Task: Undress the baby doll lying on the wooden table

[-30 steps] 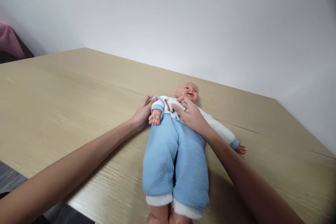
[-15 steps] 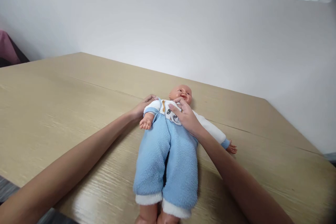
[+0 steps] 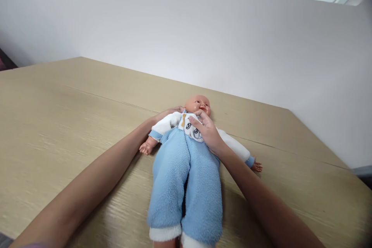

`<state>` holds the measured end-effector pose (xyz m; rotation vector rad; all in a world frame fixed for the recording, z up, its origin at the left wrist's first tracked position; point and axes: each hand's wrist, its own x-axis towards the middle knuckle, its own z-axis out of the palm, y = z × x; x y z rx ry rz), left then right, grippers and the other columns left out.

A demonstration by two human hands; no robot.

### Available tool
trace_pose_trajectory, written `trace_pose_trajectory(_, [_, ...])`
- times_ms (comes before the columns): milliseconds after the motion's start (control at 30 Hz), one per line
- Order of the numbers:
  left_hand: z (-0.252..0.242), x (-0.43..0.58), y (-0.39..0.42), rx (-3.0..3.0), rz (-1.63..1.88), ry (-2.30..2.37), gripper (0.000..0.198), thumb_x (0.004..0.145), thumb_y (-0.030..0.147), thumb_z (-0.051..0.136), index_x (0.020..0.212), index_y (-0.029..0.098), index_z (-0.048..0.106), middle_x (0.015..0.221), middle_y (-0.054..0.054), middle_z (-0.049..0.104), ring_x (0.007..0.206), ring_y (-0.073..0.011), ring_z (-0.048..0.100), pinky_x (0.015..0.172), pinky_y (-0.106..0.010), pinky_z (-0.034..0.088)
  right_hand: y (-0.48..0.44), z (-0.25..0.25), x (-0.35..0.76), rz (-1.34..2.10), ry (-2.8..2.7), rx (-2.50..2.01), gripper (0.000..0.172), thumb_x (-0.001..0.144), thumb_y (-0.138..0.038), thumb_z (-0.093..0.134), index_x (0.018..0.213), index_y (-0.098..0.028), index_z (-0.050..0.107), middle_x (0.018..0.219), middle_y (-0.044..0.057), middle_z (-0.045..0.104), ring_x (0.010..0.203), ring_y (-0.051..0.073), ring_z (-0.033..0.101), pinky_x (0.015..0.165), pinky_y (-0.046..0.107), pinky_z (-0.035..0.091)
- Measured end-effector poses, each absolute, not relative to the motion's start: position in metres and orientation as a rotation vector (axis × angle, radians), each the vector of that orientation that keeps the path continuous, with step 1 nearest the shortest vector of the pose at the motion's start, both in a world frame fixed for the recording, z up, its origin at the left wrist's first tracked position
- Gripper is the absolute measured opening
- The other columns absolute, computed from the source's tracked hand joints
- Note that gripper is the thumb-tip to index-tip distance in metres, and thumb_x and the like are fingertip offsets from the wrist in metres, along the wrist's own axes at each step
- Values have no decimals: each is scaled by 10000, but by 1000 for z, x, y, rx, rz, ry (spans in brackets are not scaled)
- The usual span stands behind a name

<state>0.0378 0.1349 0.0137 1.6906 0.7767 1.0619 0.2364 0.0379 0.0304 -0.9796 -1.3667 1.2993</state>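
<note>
A bald baby doll (image 3: 197, 104) lies on its back on the wooden table, head away from me. It wears light-blue fuzzy overalls (image 3: 171, 178) with white cuffs and a cartoon face on the bib, over a white top with blue cuffs. Behind the doll's shoulder on the left, my left hand (image 3: 172, 112) is partly hidden by the sleeve; its closed fingertips are at the blue strap by the neck. Across the bib lies my right hand (image 3: 209, 133), thumb and fingers curled on the bib's upper edge below the chin.
The wooden table (image 3: 87, 124) has a seam running across it behind the doll. A white partition (image 3: 186, 35) rises along the table's far edge. Something dark (image 3: 6, 61) shows past the table at the far left.
My left hand has moved right and inward, from the doll's sleeve towards its neck. The doll's arm on that side now lies farther out to the left. My right hand remains on the bib.
</note>
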Motion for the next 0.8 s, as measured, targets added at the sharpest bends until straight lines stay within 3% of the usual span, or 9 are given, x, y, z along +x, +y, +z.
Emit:
trace_pose_trajectory(200, [13,28,130,1491,815,642,343,744,507,874,786,208,711,870,-48,744,833,-215,679,742,-323,557,38,31,237,1383,-1244,-971,431,809,-545,908,934,-271,600,818,-40,724,678,161,665,636,282,529])
trace_pose_trajectory(333, [13,27,127,1401,794,661,421,695,529,935,854,197,732,940,-60,761,844,-205,653,758,-317,526,37,35,237,1392,-1108,-970,410,750,-485,915,879,-261,597,769,-49,692,665,156,639,626,277,519])
trace_pose_trajectory(533, [19,20,127,1408,773,760,531,728,579,957,982,155,762,989,-88,772,914,-224,684,863,-362,537,39,36,238,1354,-1089,-1001,425,710,-497,907,842,-257,582,757,-50,663,664,160,623,627,288,512])
trace_pose_trajectory(800, [43,3,110,1607,632,911,496,831,617,873,1005,158,800,975,-79,767,914,-245,645,742,-292,470,39,38,239,1367,-1125,-1003,431,692,-506,901,842,-258,581,748,-50,666,667,157,618,635,283,511])
